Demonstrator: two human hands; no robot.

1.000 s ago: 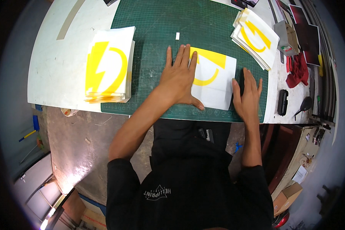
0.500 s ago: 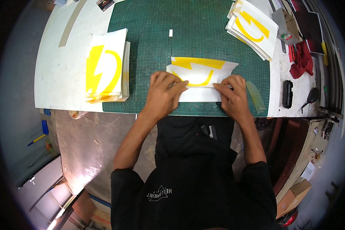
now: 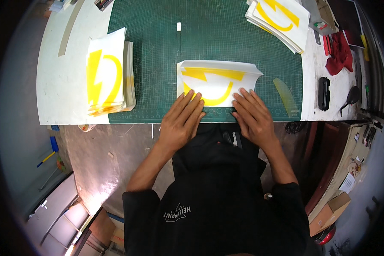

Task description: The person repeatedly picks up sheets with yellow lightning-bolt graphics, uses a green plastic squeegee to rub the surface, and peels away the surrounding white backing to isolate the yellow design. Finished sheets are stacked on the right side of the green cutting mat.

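A white sheet with a yellow lightning-and-curve design lies near the front edge of the green cutting mat. Its far edge curls up, and the far right corner lifts off the mat. My left hand rests flat on the sheet's near left part, fingers stretched forward, with nothing gripped. On the near right part lies my right hand, its fingers also extended and apart. The yellow curve shows between the two hands. My fingers cover parts of the sheet's near side.
At the left stands a stack of similar printed sheets; another stack lies at the far right. A translucent yellowish curved strip is right of my right hand. Farther right are a black case, a black round-headed tool and red cloth.
My fingers were pinching the sheet's near edge, with a white layer showing below it. Now that edge is down closer to me, and both hands lie flat on it.
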